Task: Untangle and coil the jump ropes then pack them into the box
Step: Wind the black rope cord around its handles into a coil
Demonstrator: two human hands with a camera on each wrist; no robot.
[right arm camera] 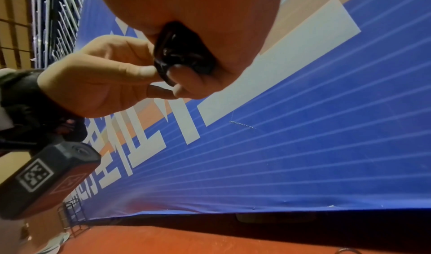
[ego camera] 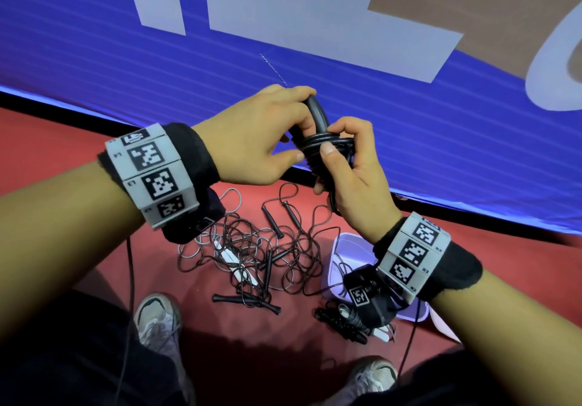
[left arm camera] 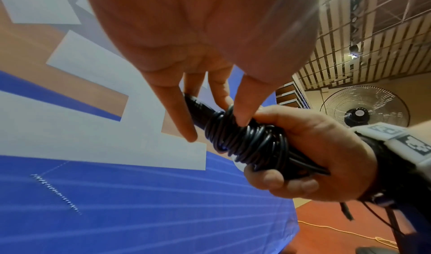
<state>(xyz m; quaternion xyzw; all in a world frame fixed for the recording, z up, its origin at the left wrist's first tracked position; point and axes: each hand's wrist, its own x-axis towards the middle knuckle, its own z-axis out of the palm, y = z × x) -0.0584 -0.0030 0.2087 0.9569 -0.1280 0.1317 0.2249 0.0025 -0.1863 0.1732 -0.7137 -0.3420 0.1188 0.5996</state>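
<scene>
Right hand (ego camera: 352, 166) clamped round coiled black jump rope (ego camera: 324, 144), left hand (ego camera: 258, 141) pinching its handle

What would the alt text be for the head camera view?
Both hands hold a coiled black jump rope: the right hand grips the bundle while the left hand holds its upper end. Below, on the red floor, lie tangled ropes beside a pale purple box.

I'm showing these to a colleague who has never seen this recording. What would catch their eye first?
First, the two hands raised at the centre: the right hand grips a black jump rope bundle wound around its handles, while the left hand pinches a loop at its top. Next, the tangled ropes on the red floor below, beside a pale lilac box. Behind stands a big blue banner.
</scene>
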